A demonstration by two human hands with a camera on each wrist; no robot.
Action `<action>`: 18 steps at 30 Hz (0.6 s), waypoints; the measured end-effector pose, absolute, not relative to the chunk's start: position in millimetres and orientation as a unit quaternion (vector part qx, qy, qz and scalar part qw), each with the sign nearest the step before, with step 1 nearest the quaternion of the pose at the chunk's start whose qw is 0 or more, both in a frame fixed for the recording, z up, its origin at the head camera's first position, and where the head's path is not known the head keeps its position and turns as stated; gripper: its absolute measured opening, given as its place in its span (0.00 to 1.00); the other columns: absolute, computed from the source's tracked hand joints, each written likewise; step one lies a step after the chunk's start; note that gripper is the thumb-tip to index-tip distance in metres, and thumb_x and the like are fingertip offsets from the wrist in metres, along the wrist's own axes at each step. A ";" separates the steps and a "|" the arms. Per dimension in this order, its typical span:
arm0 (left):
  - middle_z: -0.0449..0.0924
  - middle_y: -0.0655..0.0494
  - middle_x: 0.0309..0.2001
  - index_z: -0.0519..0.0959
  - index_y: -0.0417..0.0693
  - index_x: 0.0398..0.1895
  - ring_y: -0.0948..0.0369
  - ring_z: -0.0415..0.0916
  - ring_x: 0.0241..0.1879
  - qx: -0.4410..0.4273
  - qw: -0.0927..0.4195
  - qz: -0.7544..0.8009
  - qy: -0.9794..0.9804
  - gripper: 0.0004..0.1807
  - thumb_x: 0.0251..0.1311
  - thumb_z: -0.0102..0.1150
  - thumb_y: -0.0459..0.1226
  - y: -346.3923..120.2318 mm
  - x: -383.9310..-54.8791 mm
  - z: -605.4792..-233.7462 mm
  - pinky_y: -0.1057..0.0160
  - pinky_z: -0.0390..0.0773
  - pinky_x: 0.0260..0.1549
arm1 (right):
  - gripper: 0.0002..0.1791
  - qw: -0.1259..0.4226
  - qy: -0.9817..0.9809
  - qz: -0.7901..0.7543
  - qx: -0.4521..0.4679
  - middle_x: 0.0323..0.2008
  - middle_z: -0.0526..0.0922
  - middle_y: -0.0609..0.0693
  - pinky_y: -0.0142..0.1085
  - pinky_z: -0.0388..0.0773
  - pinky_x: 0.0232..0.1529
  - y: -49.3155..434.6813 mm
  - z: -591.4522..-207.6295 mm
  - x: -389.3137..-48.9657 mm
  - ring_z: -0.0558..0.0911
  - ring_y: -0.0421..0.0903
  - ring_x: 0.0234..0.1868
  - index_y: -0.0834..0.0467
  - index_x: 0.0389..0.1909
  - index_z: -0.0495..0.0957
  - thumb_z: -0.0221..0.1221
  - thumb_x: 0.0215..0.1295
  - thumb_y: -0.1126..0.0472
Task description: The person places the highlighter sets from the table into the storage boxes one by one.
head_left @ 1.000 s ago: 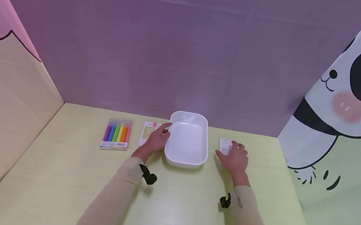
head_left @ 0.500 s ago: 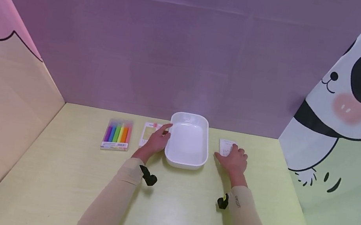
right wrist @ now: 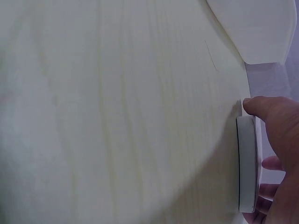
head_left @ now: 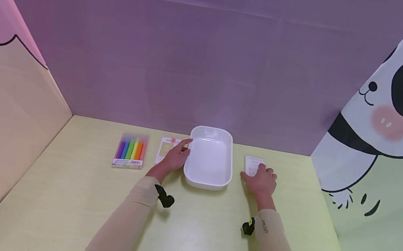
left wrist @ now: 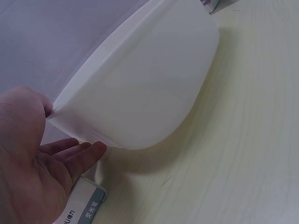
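At the back of the table my left hand (head_left: 175, 156) holds the left side of a white plastic basin (head_left: 209, 162). The left wrist view shows the thumb at the basin's rim (left wrist: 79, 86) and the fingertips (left wrist: 99, 147) against its underside. To the right, my right hand (head_left: 264, 181) grips a small white box (head_left: 252, 165) with print on its top. In the right wrist view the thumb (right wrist: 254, 105) lies at one end of this box (right wrist: 246, 163), while the fingers reach round its far side, partly hidden.
Left of the basin lies a flat white pack (head_left: 164, 148), partly covered by my left hand; its label shows in the left wrist view. Farther left is a clear case of coloured markers (head_left: 131, 151). A purple wall (head_left: 205, 55) rises behind the table (head_left: 192, 230).
The right wrist and sleeve have turned slightly since the first frame. Both hands keep their places on the basin and the box, and the head view has shifted a little.
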State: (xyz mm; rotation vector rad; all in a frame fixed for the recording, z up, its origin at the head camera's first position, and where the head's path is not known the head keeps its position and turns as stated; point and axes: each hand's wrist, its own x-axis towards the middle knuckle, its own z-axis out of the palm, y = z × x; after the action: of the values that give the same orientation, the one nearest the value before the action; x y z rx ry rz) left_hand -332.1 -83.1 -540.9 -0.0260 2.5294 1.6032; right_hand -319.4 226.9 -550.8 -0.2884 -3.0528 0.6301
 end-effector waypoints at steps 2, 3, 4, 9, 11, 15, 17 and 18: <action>0.69 0.42 0.63 0.60 0.64 0.73 0.46 0.68 0.61 -0.011 0.074 0.533 0.843 0.26 0.74 0.41 0.45 -83.6 -331.6 -541.4 0.47 0.66 0.60 | 0.47 0.006 -0.975 0.203 -0.092 0.53 0.66 0.69 0.57 0.69 0.48 226.7 -551.2 -319.0 0.65 0.64 0.51 0.67 0.66 0.62 0.60 0.57 0.37; 0.69 0.43 0.63 0.59 0.64 0.73 0.46 0.68 0.61 -0.013 0.074 0.533 0.843 0.26 0.74 0.41 0.45 -83.9 -331.4 -542.1 0.47 0.66 0.60 | 0.47 0.005 -0.974 0.205 -0.092 0.53 0.66 0.69 0.57 0.69 0.47 226.4 -551.5 -318.9 0.65 0.64 0.51 0.67 0.66 0.62 0.60 0.57 0.37; 0.69 0.43 0.63 0.60 0.65 0.73 0.47 0.68 0.61 -0.016 0.074 0.533 0.843 0.26 0.74 0.41 0.45 -84.4 -331.2 -542.1 0.47 0.66 0.60 | 0.46 0.005 -0.974 0.208 -0.092 0.53 0.66 0.69 0.57 0.69 0.47 225.9 -551.9 -319.1 0.65 0.64 0.51 0.66 0.66 0.62 0.61 0.57 0.37; 0.70 0.43 0.62 0.60 0.65 0.73 0.47 0.69 0.59 -0.021 0.074 0.538 0.839 0.25 0.74 0.42 0.46 -85.0 -331.0 -543.2 0.47 0.67 0.59 | 0.46 0.007 -0.969 0.224 -0.102 0.52 0.65 0.68 0.55 0.69 0.46 225.4 -554.1 -320.1 0.65 0.63 0.50 0.65 0.66 0.62 0.62 0.56 0.38; 0.71 0.42 0.61 0.61 0.64 0.73 0.47 0.70 0.58 -0.015 0.070 0.543 0.836 0.25 0.74 0.42 0.45 -84.6 -331.8 -543.9 0.47 0.67 0.58 | 0.45 0.015 -0.968 0.226 -0.105 0.51 0.65 0.68 0.55 0.69 0.46 226.5 -554.9 -320.8 0.65 0.63 0.50 0.65 0.65 0.63 0.62 0.55 0.39; 0.73 0.41 0.59 0.62 0.60 0.73 0.46 0.71 0.57 0.000 0.061 0.549 0.834 0.25 0.74 0.43 0.43 -84.1 -333.9 -545.7 0.48 0.68 0.57 | 0.44 0.031 -0.967 0.233 -0.100 0.50 0.66 0.69 0.55 0.69 0.46 228.9 -556.8 -322.6 0.66 0.63 0.50 0.65 0.64 0.65 0.63 0.54 0.40; 0.73 0.40 0.59 0.62 0.58 0.73 0.46 0.71 0.58 0.003 0.060 0.551 0.832 0.25 0.74 0.43 0.42 -84.3 -334.1 -545.4 0.48 0.68 0.58 | 0.44 0.034 -0.966 0.236 -0.098 0.50 0.66 0.69 0.55 0.69 0.46 229.3 -557.8 -323.2 0.66 0.63 0.50 0.65 0.64 0.66 0.63 0.53 0.41; 0.72 0.40 0.60 0.62 0.58 0.73 0.46 0.71 0.58 0.002 0.062 0.552 0.832 0.25 0.74 0.43 0.43 -84.3 -333.9 -544.9 0.47 0.68 0.58 | 0.44 0.034 -0.966 0.238 -0.097 0.51 0.66 0.69 0.55 0.69 0.46 229.3 -558.3 -323.6 0.66 0.63 0.50 0.65 0.64 0.65 0.62 0.53 0.41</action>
State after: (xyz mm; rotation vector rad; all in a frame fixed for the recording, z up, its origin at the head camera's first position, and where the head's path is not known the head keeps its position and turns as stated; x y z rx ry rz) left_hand -333.9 -84.3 -544.9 0.0071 2.5147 1.6683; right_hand -323.6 229.3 -558.3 -0.2984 -2.9701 0.7314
